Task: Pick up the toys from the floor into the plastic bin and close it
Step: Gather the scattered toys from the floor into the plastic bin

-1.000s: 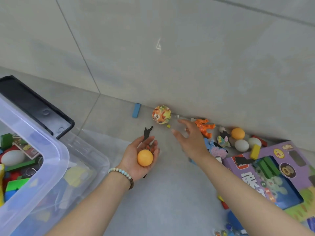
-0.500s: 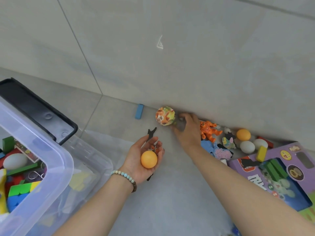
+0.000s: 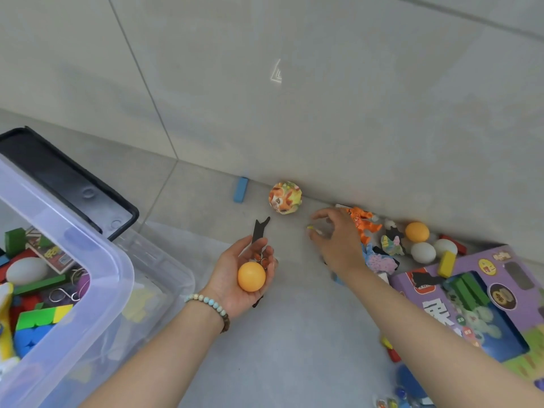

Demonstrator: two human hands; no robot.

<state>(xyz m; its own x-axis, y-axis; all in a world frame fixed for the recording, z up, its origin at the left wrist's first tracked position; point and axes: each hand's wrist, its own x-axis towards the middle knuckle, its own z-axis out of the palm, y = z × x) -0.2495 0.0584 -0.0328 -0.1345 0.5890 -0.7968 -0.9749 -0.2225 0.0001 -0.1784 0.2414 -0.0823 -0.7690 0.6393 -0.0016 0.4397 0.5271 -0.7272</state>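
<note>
My left hand (image 3: 244,275) lies palm up over the floor and cradles an orange ball (image 3: 251,276), a flat black piece (image 3: 260,231) and a few tiny red bits. My right hand (image 3: 338,240) hovers low near the wall, its fingers curled, pinching a small yellow piece (image 3: 310,228) at the fingertips. The clear plastic bin (image 3: 97,251) stands open at the left with blocks, an egg and wire puzzles inside. Its black lid (image 3: 73,189) lies behind it. A patterned ball (image 3: 285,197) and a blue block (image 3: 240,189) rest against the wall.
Right of my right hand lie an orange figure (image 3: 363,225), an orange ball (image 3: 417,231), two white eggs (image 3: 423,252), a yellow block (image 3: 446,263) and flat puzzle pieces (image 3: 382,260). A purple toy box (image 3: 482,298) lies at the right. Marbles (image 3: 391,403) sit at the bottom edge.
My right hand reached to the foot of the wall beside the patterned ball, then drew back a little with a small yellow piece in its fingertips. The left hand stayed put.
</note>
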